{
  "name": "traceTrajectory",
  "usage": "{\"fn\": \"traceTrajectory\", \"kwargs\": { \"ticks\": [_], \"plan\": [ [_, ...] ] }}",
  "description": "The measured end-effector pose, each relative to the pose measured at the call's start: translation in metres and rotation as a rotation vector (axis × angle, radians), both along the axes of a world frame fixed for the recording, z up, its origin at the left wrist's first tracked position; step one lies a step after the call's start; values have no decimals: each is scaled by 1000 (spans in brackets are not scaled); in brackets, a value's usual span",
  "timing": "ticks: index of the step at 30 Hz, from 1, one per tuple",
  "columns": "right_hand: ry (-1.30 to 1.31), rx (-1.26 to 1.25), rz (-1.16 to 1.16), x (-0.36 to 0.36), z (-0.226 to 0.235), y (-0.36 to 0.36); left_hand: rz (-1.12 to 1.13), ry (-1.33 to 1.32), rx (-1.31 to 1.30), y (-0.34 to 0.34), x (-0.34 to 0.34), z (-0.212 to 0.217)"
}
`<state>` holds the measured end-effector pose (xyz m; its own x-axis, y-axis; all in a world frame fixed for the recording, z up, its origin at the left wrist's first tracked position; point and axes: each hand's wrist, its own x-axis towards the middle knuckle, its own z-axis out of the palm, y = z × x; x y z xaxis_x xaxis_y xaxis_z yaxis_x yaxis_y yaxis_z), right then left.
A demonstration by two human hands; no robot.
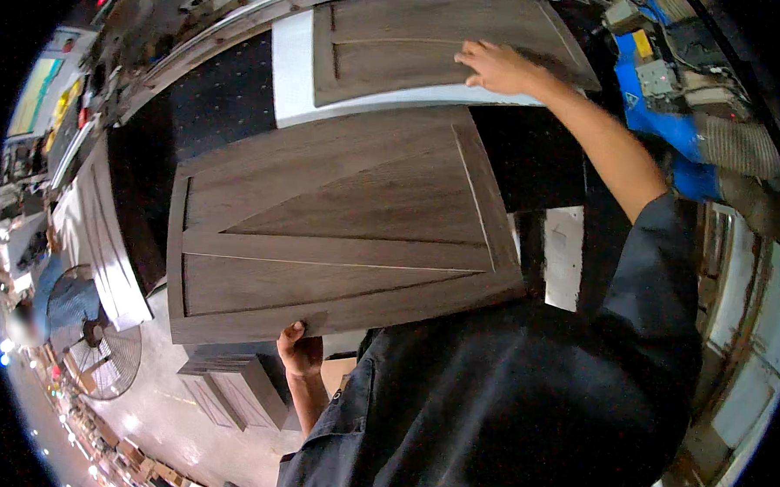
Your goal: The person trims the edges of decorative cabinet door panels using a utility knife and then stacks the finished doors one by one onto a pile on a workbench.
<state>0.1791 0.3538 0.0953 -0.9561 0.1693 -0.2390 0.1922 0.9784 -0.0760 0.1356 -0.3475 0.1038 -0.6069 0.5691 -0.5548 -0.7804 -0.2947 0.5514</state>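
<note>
A brown wood-grain cabinet door [355, 252] with a raised frame and diagonal strips lies across the middle of the view, close to my body. At its near edge my left hand [299, 351] is closed on the door, thumb on top and fingers hidden underneath. Farther off, a second brown door [398, 63] with a similar frame rests on a white board [294, 81]. My right arm reaches out over it. My right hand [502, 67] hovers at or just over its face, fingers apart and holding nothing; whether they touch the surface I cannot tell.
Both doors lie over a black, dotted work surface [227, 88]. More brown doors are stacked [231, 393] low on the left, near a large floor fan [98, 353]. Machinery with blue parts and a ribbed hose [738, 145] stands at right. Someone in blue is at far left.
</note>
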Motion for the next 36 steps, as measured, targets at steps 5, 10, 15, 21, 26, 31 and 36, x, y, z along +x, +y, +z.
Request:
{"fn": "traceTrajectory", "kwargs": {
  "ticks": [5,10,15,21,26,31,36],
  "plan": [
    [-75,-116,105,-29,79,21,42,7,9,61,-14,-36],
    [-77,-219,77,-34,90,33,-87,-52,-93,168,-29,-58],
    [-18,-259,50,-24,76,44,-244,-95,-65,309,-29,-94],
    [-10,-84,83,-29,87,20,-402,-113,-47,446,-29,-132],
    [208,-271,-5,8,-7,-5,-1078,270,-298,434,-11,-99],
    [314,-369,-170,71,-84,-35,-865,1657,-902,400,-71,-56],
    [319,-234,-315,135,-82,-5,-1012,2084,-948,405,-138,-56]
  ]
}}
